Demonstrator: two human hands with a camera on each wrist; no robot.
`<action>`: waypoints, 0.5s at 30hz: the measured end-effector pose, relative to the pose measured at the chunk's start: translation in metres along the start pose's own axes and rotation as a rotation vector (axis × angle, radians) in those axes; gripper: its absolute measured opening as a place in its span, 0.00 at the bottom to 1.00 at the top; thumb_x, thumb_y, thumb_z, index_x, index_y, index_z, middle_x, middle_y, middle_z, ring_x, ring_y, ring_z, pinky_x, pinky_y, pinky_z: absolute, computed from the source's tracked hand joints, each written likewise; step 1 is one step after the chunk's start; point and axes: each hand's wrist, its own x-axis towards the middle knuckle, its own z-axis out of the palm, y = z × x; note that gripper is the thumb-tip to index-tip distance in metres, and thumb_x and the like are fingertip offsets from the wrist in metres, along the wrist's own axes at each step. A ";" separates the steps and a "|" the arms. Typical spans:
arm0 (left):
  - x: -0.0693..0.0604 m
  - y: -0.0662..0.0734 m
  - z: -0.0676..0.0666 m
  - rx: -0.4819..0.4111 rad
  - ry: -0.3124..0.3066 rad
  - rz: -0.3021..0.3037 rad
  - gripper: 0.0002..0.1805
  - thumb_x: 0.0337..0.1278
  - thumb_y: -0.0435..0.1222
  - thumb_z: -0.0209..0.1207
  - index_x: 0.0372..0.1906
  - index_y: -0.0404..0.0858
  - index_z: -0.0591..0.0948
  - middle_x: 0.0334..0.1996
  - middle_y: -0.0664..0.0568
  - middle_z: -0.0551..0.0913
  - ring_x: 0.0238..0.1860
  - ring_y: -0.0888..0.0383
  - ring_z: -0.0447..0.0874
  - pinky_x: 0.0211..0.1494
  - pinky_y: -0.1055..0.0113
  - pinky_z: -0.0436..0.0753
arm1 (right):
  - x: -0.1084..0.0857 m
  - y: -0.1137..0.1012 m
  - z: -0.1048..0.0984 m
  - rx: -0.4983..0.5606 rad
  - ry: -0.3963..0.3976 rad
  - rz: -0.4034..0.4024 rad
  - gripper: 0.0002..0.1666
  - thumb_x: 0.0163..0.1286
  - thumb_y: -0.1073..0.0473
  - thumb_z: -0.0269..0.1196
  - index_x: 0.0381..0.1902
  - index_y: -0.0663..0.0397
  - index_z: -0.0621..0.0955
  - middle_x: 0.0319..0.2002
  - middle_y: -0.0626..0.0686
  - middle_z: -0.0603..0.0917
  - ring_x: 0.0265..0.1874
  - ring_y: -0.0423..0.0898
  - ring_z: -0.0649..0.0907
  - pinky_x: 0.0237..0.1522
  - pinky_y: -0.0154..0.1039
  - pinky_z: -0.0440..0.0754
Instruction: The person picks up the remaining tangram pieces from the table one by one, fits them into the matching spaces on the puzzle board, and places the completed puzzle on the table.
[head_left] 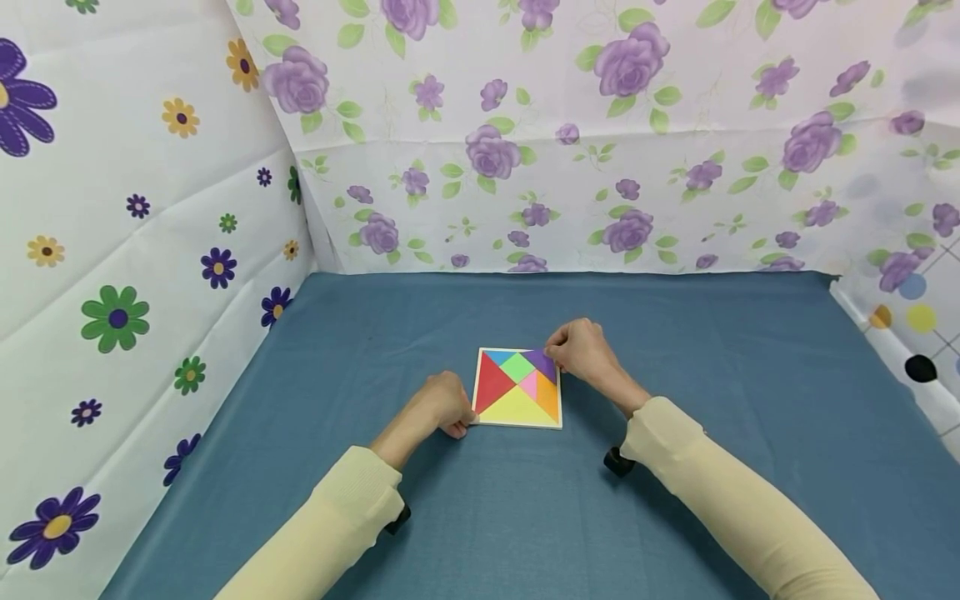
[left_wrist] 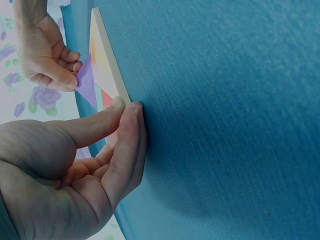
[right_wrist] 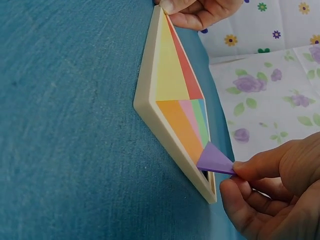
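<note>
A square tangram board (head_left: 517,426) with a pale wooden frame lies on the blue cloth, filled with coloured pieces. My left hand (head_left: 444,403) pinches its near left corner between thumb and fingers. Over the far right corner, my right hand (head_left: 587,354) pinches a purple triangle piece (right_wrist: 215,159) by one corner. That piece is tilted up, partly over its dark slot in the right wrist view. Red (head_left: 492,383), yellow (head_left: 517,407), orange (head_left: 548,395), pink (head_left: 529,384), green (head_left: 517,367) and blue (head_left: 498,356) pieces sit flat in the frame.
A blue cloth (head_left: 420,317) covers the table. Behind it hangs a white sheet with purple roses (head_left: 491,152), and at the left another with coloured flowers (head_left: 116,318). Dark wrist straps (head_left: 618,462) show under the sleeves. White tiles with coloured dots (head_left: 921,317) show at the right.
</note>
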 end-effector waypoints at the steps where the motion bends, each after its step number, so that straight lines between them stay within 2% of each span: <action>1: 0.000 0.000 0.000 0.002 0.000 0.000 0.10 0.61 0.28 0.71 0.24 0.31 0.84 0.20 0.43 0.85 0.20 0.56 0.88 0.28 0.65 0.89 | 0.000 0.000 0.000 -0.005 0.004 0.000 0.09 0.74 0.63 0.67 0.43 0.63 0.90 0.34 0.57 0.89 0.24 0.49 0.85 0.26 0.38 0.84; 6: 0.001 0.000 0.000 0.011 -0.002 -0.004 0.11 0.61 0.28 0.71 0.24 0.31 0.84 0.20 0.43 0.85 0.19 0.57 0.87 0.27 0.65 0.89 | 0.000 0.002 0.002 -0.034 0.017 0.004 0.09 0.73 0.62 0.67 0.43 0.62 0.91 0.38 0.57 0.90 0.26 0.48 0.84 0.27 0.37 0.82; 15: 0.001 0.000 0.000 0.001 0.000 -0.013 0.10 0.61 0.28 0.71 0.24 0.31 0.84 0.20 0.43 0.85 0.19 0.56 0.88 0.28 0.65 0.89 | 0.001 0.007 0.004 -0.056 0.036 -0.012 0.08 0.72 0.62 0.68 0.42 0.61 0.91 0.37 0.57 0.90 0.27 0.47 0.84 0.27 0.37 0.80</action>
